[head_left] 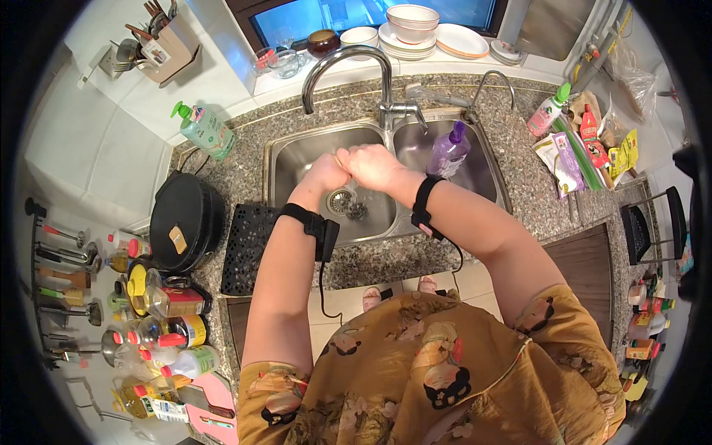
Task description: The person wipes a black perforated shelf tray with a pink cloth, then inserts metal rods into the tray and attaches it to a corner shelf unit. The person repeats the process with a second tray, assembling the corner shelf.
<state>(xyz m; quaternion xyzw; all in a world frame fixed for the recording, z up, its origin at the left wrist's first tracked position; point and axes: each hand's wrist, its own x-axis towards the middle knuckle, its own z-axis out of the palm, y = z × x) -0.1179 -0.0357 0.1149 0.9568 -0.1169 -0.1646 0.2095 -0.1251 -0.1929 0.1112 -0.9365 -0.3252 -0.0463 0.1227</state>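
Both my hands meet over the left basin of the steel sink [278, 174]. My left hand [326, 172] is closed, its fingers pressed against the other hand. My right hand [373, 165] is closed too, curled into a fist. Whatever lies between them, if anything, is hidden. Below them is the round drain strainer [339, 200], and beside it a dark, tangled clump [357, 211] like a steel wool scrubber. The chrome faucet [386, 81] arches above the basins, its spout left of my hands. A purple bottle [449, 152] stands in the right basin.
A black lidded pan [187, 222] and a black perforated mat [245, 248] sit left of the sink, with a green pump bottle [204, 132] behind. Bowls and plates [411, 33] line the windowsill. Packets and bottles [586, 144] crowd the right counter; several sauce bottles [174, 300] stand at left.
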